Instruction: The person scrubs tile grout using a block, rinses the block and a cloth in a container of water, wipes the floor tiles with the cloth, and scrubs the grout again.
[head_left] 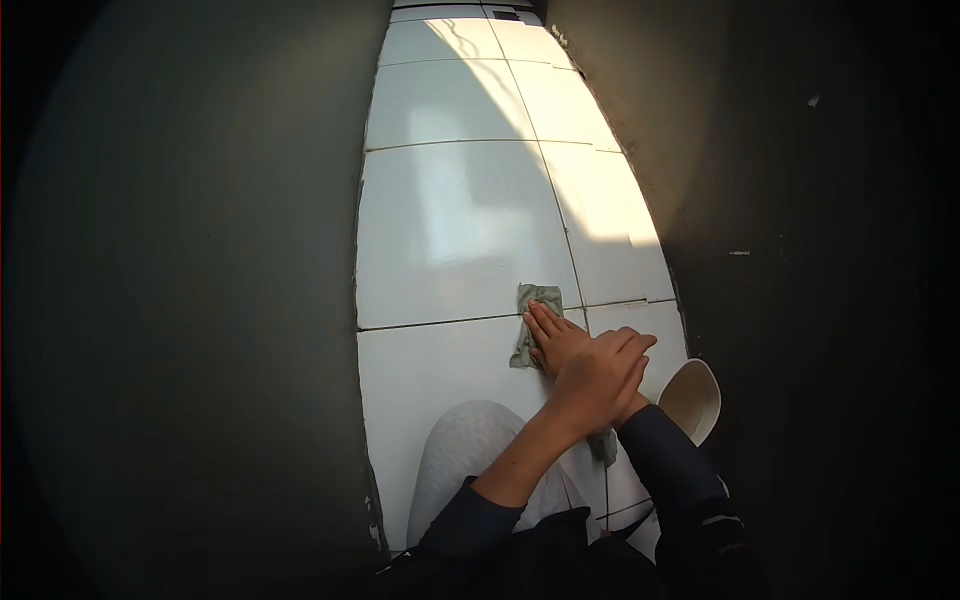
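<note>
A grey-green cloth (pixel 538 294) lies crumpled on the white tiled floor (pixel 450 230). My right hand (pixel 558 342) rests flat on the cloth, its fingers stretched forward and to the left. From the lower left, my left arm crosses over the right one. My left hand (pixel 598 375) is closed over my right wrist, with its fingers pointing right. The left hand hides most of that wrist, and the undersides of both hands are out of sight.
A pale round container (pixel 690 400) stands by the right wall, partly behind my right sleeve. My knee (pixel 465 450) in light cloth is at the bottom. Dark walls (pixel 220 280) flank the narrow floor. Sunlight falls on the far right tiles. A small grey object (pixel 604 448) sits below my wrists.
</note>
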